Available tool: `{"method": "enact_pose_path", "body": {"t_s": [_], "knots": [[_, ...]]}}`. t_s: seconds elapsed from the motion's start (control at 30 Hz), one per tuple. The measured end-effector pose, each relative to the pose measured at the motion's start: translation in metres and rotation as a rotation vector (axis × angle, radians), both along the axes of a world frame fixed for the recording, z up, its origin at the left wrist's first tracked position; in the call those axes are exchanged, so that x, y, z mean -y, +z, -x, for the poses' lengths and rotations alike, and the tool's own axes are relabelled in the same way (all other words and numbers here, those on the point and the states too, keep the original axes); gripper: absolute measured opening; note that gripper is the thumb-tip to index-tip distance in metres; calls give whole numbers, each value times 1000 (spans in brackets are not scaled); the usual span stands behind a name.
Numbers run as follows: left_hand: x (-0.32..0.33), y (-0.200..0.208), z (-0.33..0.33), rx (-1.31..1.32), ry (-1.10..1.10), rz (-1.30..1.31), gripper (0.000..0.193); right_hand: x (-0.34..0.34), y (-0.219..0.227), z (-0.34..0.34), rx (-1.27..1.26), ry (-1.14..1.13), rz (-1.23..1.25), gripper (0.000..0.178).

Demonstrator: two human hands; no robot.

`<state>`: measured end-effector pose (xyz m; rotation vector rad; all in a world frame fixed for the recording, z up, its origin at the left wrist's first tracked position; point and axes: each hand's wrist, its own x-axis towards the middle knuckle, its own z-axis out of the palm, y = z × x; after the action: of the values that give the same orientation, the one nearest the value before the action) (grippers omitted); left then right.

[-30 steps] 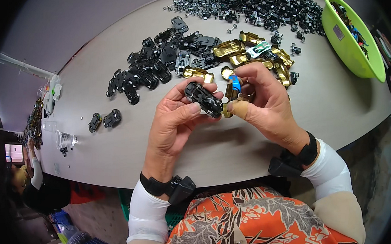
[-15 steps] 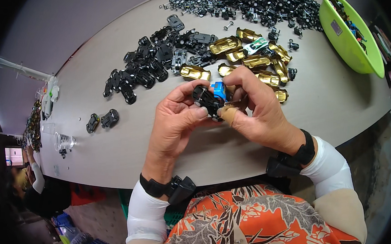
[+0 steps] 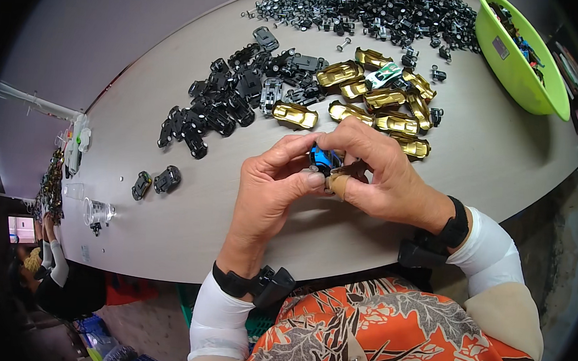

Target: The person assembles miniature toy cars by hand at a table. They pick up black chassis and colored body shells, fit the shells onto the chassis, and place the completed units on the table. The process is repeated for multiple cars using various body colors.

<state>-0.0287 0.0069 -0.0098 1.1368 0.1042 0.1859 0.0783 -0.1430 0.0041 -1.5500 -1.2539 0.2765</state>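
In the head view, you hold a blue toy car [image 3: 322,157] just above the near side of the surface [image 3: 178,233]. Take that car as the clock's centre, twelve at the top. Your left hand [image 3: 272,179] is at eight o'clock and your right hand [image 3: 391,182] between three and four; the grip of both is closed on it, the car lying between their thumbs and fingertips. Its long axis seems to slant from eleven to five, but your fingers cover too much to be sure, and you cannot tell which end is the nose. Black car chassis [image 3: 245,87] lie heaped toward ten, gold car bodies [image 3: 384,99] around one, loose wheel axles [image 3: 371,13] at twelve, a lime-green basin [image 3: 511,72] at two.
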Motion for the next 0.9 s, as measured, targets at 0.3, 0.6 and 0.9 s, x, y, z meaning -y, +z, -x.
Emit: {"method": "enact_pose_path", "body": {"t_s": [0.3,0.6,0.9], "knots": [[8,-3,0,10,12,-266,35,-2,-5,4,-85,-103,-69,25],[12,-4,6,-114,100,-338,30,0,-17,4,13,-113,-72,20],[11,-2,8,1,164,-385,21,4,1,3,-153,-119,-20,11]]}}
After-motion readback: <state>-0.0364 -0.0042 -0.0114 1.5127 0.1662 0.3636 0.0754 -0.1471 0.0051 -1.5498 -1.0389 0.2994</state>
